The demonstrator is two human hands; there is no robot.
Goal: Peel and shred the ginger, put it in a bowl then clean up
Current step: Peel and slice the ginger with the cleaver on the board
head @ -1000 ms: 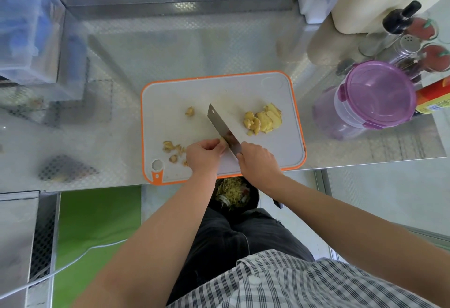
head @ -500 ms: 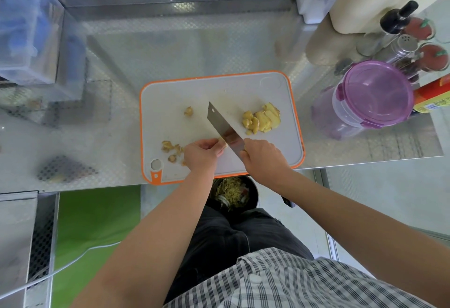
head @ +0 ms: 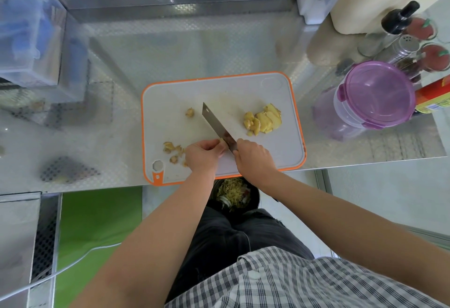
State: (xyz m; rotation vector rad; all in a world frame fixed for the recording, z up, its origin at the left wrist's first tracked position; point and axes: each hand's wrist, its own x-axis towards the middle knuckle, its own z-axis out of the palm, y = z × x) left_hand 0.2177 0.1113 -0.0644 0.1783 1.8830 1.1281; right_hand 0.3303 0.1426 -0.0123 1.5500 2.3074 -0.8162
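Here, a person is standing over a white, orange-rimmed cutting board (head: 170,103) at the centre of the frame, and the job is looking only partly done. The left hand (head: 202,154) is pinching a small pale ginger piece (head: 222,141) near the board's lower edge, fingers curled round it. The right hand (head: 254,159) is gripping a cleaver (head: 215,125) at its handle end, the blade angling up and to the left, with its lower part touching that piece. To the right of the blade, a pile of ginger slices (head: 264,120), yellow, smooth and moist-looking, is lying loosely overlapped. At the board's lower left, knobbly brownish trimmings (head: 174,150) are sitting, probably peel and offcuts, with one more nub (head: 190,112) just left of the blade tip. Judging from this, peeling is mostly finished and slicing is under way. Cutting fine shreds, filling a bowl and cleaning up are all remaining. No open bowl is showing on the counter, only a lidded purple container (head: 375,95) at the right.
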